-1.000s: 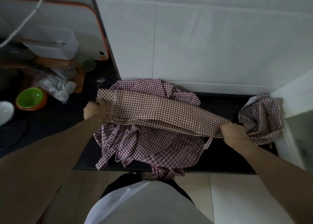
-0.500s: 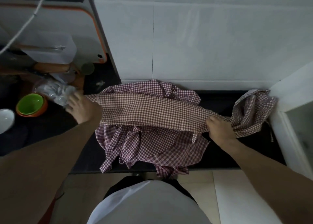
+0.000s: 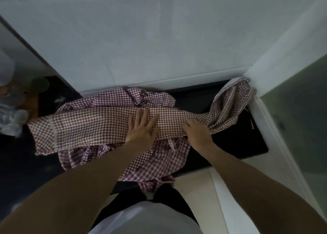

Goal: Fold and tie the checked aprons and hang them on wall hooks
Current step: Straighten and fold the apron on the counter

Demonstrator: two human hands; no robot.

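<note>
A maroon-and-white checked apron (image 3: 92, 127) lies folded into a long band across the black counter (image 3: 247, 143). It rests on a crumpled pile of more checked aprons (image 3: 155, 163) that hangs over the counter's front edge. My left hand (image 3: 141, 129) lies flat on the middle of the band, fingers straight and spread. My right hand (image 3: 196, 132) grips the band where it narrows, fingers curled into the cloth. Beyond it the bunched end (image 3: 230, 106) rises into the right corner.
White tiled wall (image 3: 159, 38) runs behind the counter, and a white side wall (image 3: 283, 70) closes the right end. Plastic bags (image 3: 10, 118) and a dark round lid (image 3: 39, 84) sit at the left. Pale floor tiles (image 3: 194, 189) show below the counter edge.
My left hand has let go of the band's left end and moved right, and presses flat on its middle. The band has settled onto the pile. The view has shifted right.
</note>
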